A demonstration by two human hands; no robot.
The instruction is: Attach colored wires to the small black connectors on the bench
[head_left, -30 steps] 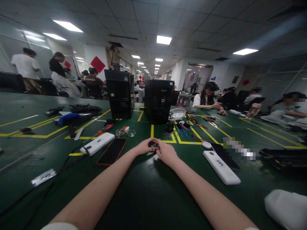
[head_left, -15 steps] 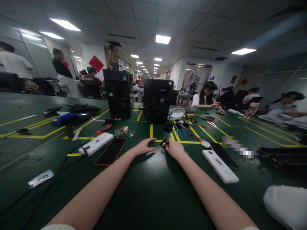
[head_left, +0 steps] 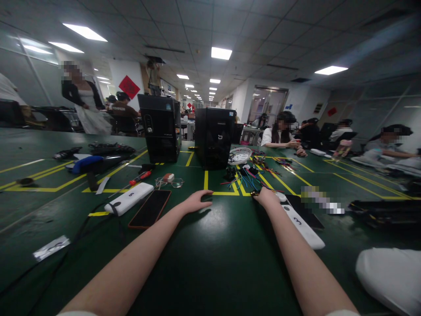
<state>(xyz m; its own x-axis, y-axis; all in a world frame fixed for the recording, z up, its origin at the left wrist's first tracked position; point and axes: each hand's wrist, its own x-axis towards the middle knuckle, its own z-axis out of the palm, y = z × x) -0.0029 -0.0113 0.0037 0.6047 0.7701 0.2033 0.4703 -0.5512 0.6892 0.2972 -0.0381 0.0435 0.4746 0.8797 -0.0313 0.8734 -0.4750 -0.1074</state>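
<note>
My left hand is above the green table, thumb and fingers apart, holding nothing. My right hand is farther right, its fingers closed on a small dark part with brassy spots. Most of that part is hidden by the fingers, and its kind is unclear. Just beyond this hand lies a bundle of coloured wires. A white block marked 3 and a dark phone-like slab lie by the right wrist. Left of my left hand is a phone with an orange-brown edge.
Two black computer towers stand ahead, near a white basket. To the left lie a white block marked 8, glasses, a red screwdriver and black cables. Across the table sits a person.
Both hands were together on the small part. My right hand has carried it away to the right, toward the wires and white block. My left hand has let go and stays open.
</note>
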